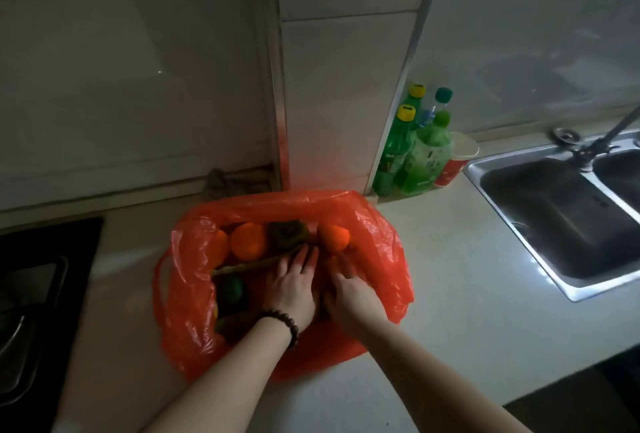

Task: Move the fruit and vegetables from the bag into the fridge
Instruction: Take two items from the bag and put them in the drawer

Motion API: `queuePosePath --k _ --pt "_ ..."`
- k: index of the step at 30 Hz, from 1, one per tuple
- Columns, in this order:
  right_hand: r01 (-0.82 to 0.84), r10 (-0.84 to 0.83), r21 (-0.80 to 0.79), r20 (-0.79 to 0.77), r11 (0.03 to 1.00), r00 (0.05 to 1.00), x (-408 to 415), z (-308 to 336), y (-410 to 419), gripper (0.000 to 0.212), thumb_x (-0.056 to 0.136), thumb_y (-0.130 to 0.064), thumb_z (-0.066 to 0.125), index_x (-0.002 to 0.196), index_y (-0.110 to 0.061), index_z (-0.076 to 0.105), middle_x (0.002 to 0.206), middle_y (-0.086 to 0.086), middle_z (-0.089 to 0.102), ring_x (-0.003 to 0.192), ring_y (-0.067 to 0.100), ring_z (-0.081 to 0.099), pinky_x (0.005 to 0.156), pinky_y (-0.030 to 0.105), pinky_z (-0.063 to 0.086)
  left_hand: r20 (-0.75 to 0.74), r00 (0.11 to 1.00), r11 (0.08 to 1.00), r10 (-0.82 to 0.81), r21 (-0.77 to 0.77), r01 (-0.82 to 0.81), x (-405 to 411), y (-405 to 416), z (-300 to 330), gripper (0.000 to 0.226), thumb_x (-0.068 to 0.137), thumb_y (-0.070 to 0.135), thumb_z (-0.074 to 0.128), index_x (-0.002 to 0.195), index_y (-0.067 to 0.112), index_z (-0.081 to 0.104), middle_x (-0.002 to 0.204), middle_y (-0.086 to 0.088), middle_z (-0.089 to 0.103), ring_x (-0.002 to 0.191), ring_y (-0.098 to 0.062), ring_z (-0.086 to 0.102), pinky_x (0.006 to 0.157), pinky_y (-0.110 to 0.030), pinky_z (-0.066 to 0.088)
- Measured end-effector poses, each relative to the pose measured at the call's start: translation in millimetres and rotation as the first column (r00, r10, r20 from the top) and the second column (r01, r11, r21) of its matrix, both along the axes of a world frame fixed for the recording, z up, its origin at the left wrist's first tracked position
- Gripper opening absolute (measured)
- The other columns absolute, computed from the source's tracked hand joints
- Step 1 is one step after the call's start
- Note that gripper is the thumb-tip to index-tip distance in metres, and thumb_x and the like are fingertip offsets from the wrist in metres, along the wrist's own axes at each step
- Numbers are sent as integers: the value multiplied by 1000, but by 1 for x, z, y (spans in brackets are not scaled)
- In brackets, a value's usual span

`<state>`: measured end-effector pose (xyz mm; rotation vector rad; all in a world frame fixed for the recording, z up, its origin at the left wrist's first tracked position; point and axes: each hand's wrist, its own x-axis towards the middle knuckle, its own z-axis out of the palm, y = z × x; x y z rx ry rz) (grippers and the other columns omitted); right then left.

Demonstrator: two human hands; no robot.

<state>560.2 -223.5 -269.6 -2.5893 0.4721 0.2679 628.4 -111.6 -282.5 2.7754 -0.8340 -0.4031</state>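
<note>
Left fingers [308,259] lie straight and spread, holding nothing, tips at a long green stalk [256,262]. The left hand [294,289] and right hand [349,294] are both inside the open red bag [381,242] on the counter [467,277]. I cannot tell whether the right fingers grip anything. 2 oranges sit at 12 o'clock: one [248,241] left, one [333,237] right. A green fruit [231,289] lies at 9 o'clock. Bottles [415,155] stand at 1 o'clock, the sink [554,211] at 3.

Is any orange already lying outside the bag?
No, the oranges all lie inside the open red bag, where both hands reach.

Glossy crinkled plastic bag [377,225], shiny metal sink [512,197], smooth pale countertop [467,294], glossy wall tiles [346,86]
</note>
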Motion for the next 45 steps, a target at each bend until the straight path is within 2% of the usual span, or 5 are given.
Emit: queuePosePath --k 10,16,27,38,45 --pt "-57 51 67 90 996 995 11 -14 -14 40 92 -28 45 132 -27 43 141 5 41 110 30 55 87 41 51 -92 956 956 280 -64 -286 0 -28 -3 48 98 19 29 146 24 25 153 -4 18 134 -30 29 109 -38 29" --pt "-79 64 77 178 994 982 7 -9 -19 29 92 -16 43 118 -24 53 124 6 51 95 26 58 74 33 49 -157 943 919 292 -228 -322 -9 -18 4 55 89 9 50 141 17 34 149 -6 31 132 -26 38 106 -37 36" --pt "-239 147 162 440 957 886 -4 45 -7 41 84 -14 57 123 -24 50 126 1 47 108 26 49 85 36 48 72 901 820 427 -450 -353 -36 16 68 58 81 24 68 134 17 44 135 -2 45 123 -20 46 98 -28 41" --pt "-589 394 211 565 780 725 7 117 106 45 82 -10 60 124 -19 51 124 5 46 105 27 53 80 30 44 257 570 599 780 -568 -564 -93 146 133 51 73 28 73 118 20 52 118 -2 51 100 -22 56 74 -30 50" --pt "-820 610 175 588 545 531 -6 139 231 46 82 -9 59 124 -22 51 124 2 45 108 24 53 86 28 42 254 310 401 916 -558 -726 -158 262 151 56 79 32 69 127 17 45 127 -3 45 110 -20 50 80 -26 46"
